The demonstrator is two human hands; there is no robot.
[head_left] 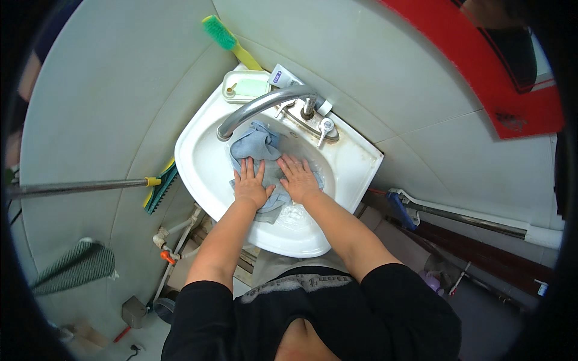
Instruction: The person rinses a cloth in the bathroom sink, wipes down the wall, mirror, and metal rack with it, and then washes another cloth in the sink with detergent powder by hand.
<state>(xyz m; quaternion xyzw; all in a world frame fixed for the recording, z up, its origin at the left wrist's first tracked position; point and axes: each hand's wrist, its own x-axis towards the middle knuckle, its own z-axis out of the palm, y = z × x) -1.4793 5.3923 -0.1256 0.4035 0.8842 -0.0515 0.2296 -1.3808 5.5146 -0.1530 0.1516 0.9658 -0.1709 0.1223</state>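
A wet blue-grey cloth (256, 143) lies bunched in the white washbasin (195, 165), spread from under the faucet toward the near side. My left hand (250, 185) lies flat on the cloth, fingers stretched and apart. To its right, my right hand (299, 179) also rests palm down with spread fingers, at the cloth's right side. Neither hand grips anything. Water ripples and splashes in the bowl below my right wrist. Over the cloth's far end arches the metal faucet (265, 103), its spout reaching left.
Behind the bowl sit a soap dish (245, 87), a white tube (286, 77) and a tap handle (326, 127). A green-bristled brush (232, 41) leans on the wall. Left of the basin is a long-handled squeegee brush (161, 188); a mop handle (469, 218) lies right.
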